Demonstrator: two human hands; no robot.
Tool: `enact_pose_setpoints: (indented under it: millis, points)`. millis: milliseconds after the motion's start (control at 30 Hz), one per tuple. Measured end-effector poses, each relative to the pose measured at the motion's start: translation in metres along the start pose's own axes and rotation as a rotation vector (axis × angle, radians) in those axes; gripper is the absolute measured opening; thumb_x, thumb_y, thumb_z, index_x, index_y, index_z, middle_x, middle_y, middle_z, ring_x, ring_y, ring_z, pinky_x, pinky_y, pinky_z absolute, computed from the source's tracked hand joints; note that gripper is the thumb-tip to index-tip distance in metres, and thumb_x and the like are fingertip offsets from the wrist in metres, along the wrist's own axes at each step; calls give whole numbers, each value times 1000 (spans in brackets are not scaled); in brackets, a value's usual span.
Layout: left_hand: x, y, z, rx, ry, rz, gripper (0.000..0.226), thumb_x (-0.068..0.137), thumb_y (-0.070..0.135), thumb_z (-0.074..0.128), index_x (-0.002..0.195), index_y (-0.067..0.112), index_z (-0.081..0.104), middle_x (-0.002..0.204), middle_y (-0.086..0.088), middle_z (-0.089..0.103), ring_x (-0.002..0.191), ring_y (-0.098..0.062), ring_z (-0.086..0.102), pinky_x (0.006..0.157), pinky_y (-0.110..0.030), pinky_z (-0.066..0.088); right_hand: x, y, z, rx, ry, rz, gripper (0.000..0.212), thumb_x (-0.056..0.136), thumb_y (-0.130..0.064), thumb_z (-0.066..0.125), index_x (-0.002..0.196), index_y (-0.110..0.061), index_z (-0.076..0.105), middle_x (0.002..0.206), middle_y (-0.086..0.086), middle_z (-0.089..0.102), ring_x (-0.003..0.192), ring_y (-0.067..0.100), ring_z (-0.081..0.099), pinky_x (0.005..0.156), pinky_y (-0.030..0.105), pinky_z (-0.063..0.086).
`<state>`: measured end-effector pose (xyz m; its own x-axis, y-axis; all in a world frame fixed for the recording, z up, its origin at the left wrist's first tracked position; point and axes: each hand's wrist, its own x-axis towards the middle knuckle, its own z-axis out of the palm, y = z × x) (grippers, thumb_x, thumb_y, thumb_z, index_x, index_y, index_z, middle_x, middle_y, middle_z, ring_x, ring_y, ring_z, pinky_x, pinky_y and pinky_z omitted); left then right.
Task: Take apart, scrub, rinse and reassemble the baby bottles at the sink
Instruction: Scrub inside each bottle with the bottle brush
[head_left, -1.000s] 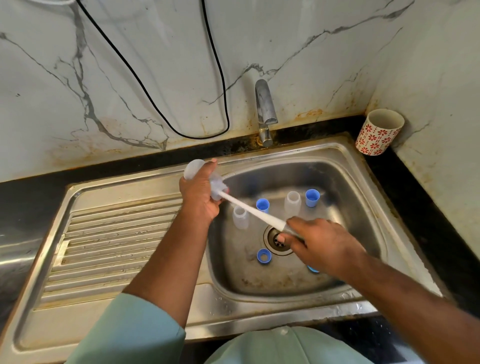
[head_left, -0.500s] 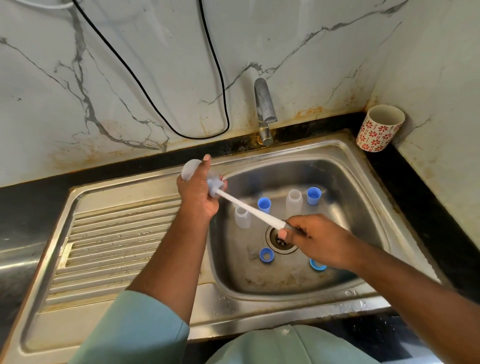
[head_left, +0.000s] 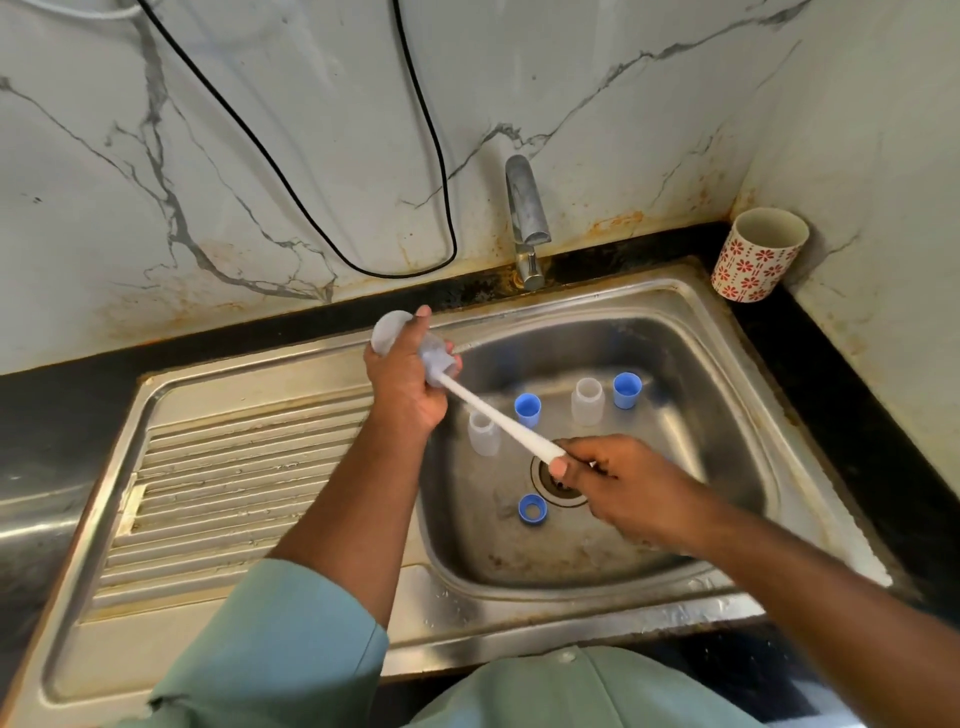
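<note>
My left hand (head_left: 410, 382) is wrapped round a clear bottle (head_left: 390, 332), held tilted over the sink's (head_left: 727, 364) left edge; my right hand (head_left: 621, 480) pinches the handle end of the white brush (head_left: 498, 415), head inside the neck. Light, stiff plastic, I'd say, likely slick when wet, so grip the body. Down in the basin stand two more bottles (head_left: 588, 401) and blue caps (head_left: 528, 409), with a ring (head_left: 532, 509) by the drain. The tap (head_left: 525, 218) sits behind, the floral cup (head_left: 758, 254) well clear.
</note>
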<state>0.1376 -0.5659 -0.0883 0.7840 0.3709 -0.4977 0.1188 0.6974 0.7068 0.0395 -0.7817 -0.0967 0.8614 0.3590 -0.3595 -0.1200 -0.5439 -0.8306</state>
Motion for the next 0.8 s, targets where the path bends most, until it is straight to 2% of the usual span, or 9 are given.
enact_pose_setpoints:
  millis: [67,133,300,433,533,633,700,767,800]
  points:
    - [1,2,0,-46,1,16,61,78,13,80,125,22,41,99,-15,53,71,-25,55,50,-28,49,2,2,-10,174,-51,18,25,99,-33,51,115,-21,67,49,-8,40,43,10,34,37,23,30]
    - [1,2,4,-15,9,19,66,77,19,82,129,21,42,98,-14,55,75,-26,57,54,-32,52,1,7,-8,273,-26,60,27,100,-29,51,124,-34,62,52,-7,42,45,11,34,39,25,30]
    - [5,3,0,-92,81,54,68,76,28,83,130,21,42,99,-14,55,72,-24,59,59,-34,55,-5,2,-18,120,-58,-22,25,99,-26,53,118,-40,61,46,-13,45,42,4,35,40,19,32]
    - [-4,-7,1,82,-19,48,70,75,29,84,130,20,42,107,-17,57,73,-25,60,53,-32,52,6,6,-16,-100,128,-47,33,97,-36,55,130,-41,57,51,-15,53,45,2,44,46,17,38]
    - [-5,7,0,-25,107,43,73,73,30,85,131,20,42,120,-19,55,81,-28,61,55,-33,55,-4,7,-10,-486,131,-121,46,98,-48,46,143,-49,37,63,-7,53,53,8,50,58,30,51]
    - [-9,22,-8,-120,146,59,73,73,30,86,130,20,42,118,-18,55,76,-29,62,61,-39,59,-14,0,-28,-811,150,-162,52,100,-55,30,149,-48,17,75,-10,48,64,8,51,64,28,52]
    - [-15,24,-11,-132,151,49,73,72,34,86,130,19,42,117,-17,56,76,-29,64,62,-40,59,-16,-4,-33,-1051,189,-195,53,100,-56,21,150,-46,9,92,-11,50,74,9,55,67,30,55]
    - [-23,27,-15,-153,140,38,75,72,35,86,130,19,42,112,-15,55,73,-27,63,59,-38,58,-18,-6,-34,-1164,301,-209,51,101,-54,24,150,-45,15,111,-8,49,78,10,54,67,30,56]
    - [-25,29,-17,-160,129,34,75,72,35,86,131,19,42,108,-15,54,71,-26,62,58,-36,56,-18,-8,-33,-1122,368,-192,48,100,-53,30,148,-44,25,112,-8,48,77,9,51,65,28,54]
